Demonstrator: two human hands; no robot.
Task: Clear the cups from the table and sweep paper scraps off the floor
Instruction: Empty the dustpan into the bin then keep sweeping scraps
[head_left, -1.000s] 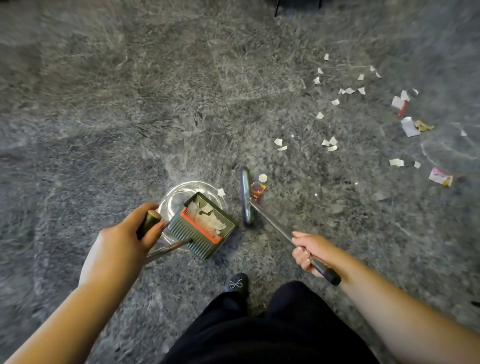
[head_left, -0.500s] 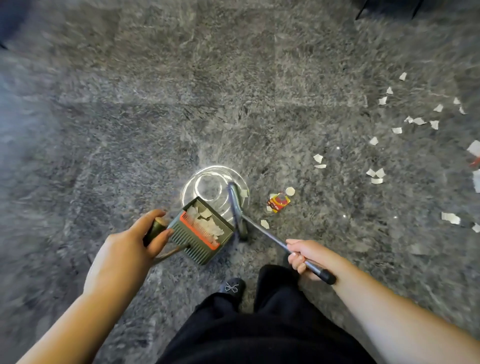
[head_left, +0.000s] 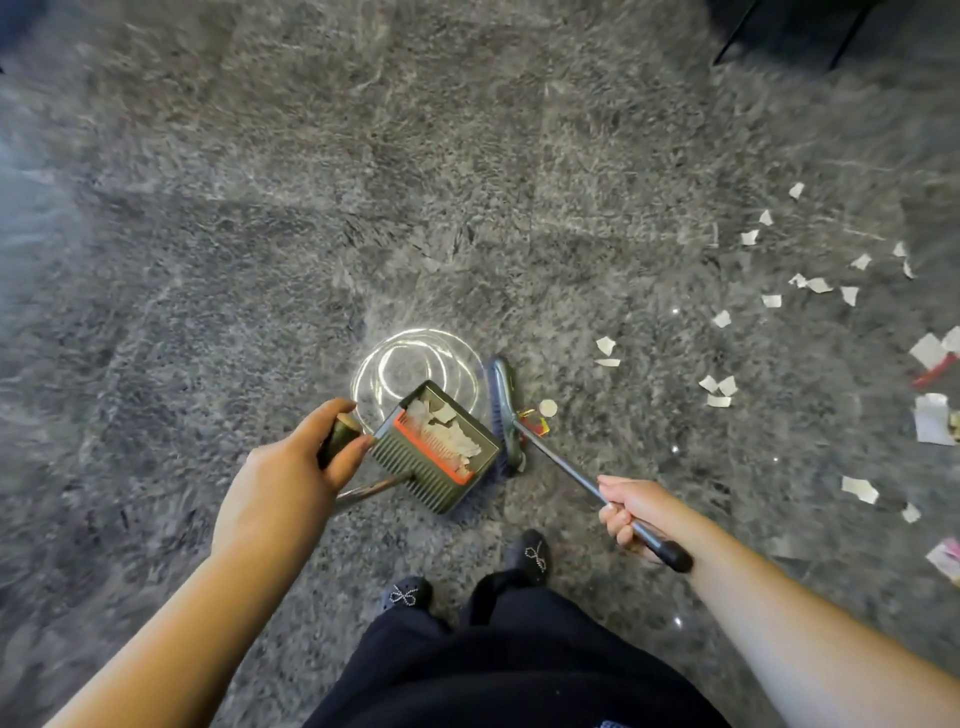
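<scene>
While the left hand (head_left: 280, 483) clamps the dustpan (head_left: 441, 447) handle, the right hand (head_left: 631, 512) wraps the broom (head_left: 504, 410) stick. Broom head lies lengthwise against the dustpan's right side; paper scraps (head_left: 719, 387) lie beyond it, nearer the right hand.

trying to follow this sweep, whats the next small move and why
Probably flick the broom left to push the red wrapper and round scrap into the dustpan: both lie just right of the broom head, which sits by the pan's open side.
</scene>
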